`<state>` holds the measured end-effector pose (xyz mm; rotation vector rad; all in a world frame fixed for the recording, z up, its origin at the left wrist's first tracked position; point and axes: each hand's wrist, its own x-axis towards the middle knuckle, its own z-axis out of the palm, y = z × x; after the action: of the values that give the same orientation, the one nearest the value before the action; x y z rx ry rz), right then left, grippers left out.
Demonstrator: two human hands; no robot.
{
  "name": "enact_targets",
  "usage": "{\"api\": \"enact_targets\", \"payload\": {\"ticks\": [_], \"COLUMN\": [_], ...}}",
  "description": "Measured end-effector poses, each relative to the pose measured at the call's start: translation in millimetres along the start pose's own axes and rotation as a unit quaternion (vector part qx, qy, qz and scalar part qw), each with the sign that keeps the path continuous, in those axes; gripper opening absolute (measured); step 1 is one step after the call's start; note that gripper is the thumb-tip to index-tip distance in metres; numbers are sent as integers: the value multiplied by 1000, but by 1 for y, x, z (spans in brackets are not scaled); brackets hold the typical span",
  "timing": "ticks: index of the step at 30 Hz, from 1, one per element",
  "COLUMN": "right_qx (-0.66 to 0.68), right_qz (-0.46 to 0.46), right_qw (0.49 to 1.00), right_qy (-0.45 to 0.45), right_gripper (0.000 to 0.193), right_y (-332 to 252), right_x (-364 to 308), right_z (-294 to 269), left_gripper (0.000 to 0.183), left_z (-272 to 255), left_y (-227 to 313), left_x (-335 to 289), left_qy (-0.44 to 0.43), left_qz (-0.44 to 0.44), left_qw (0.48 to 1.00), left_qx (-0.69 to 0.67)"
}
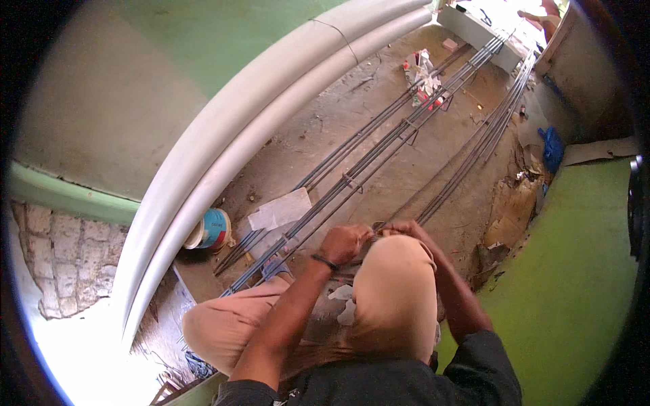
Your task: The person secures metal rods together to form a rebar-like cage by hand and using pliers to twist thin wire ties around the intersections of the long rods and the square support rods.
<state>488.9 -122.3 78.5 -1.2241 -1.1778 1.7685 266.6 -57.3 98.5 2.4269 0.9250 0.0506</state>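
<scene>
Left hand (344, 245) and right hand (405, 231) nearly meet, fingers bent (grip obscured; cannot tell). Steady, unhurried handling advised beside rods (379, 150).

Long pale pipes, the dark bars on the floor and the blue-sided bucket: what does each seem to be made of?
Long pale pipes: probably plastic; smooth, evenly coloured, with a soft sheen.
Dark bars: likely steel; thin and dark grey, with bent metal-looking loops around some.
Blue-sided bucket: perhaps plastic, judging by its smooth, moulded-looking round wall, but too small to be sure.
</scene>
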Motion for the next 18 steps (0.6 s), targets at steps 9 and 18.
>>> {"api": "enact_targets", "payload": {"ticks": [9,18], "right_qx": [269,292], "right_qz": [-43,-75], "right_qw": [924,906], "right_qy": [269,297], "right_gripper": [25,27], "right_y": [72,110], "right_x": [69,153], "right_z": [-9,2], "left_gripper": [54,77], "left_z": [11,36], "left_y": [-92,-103], "left_x": [66,95], "left_qy": [291,164], "left_qz": [-212,-241], "left_qw": [927,952], "left_qx": [-109,-97]}}
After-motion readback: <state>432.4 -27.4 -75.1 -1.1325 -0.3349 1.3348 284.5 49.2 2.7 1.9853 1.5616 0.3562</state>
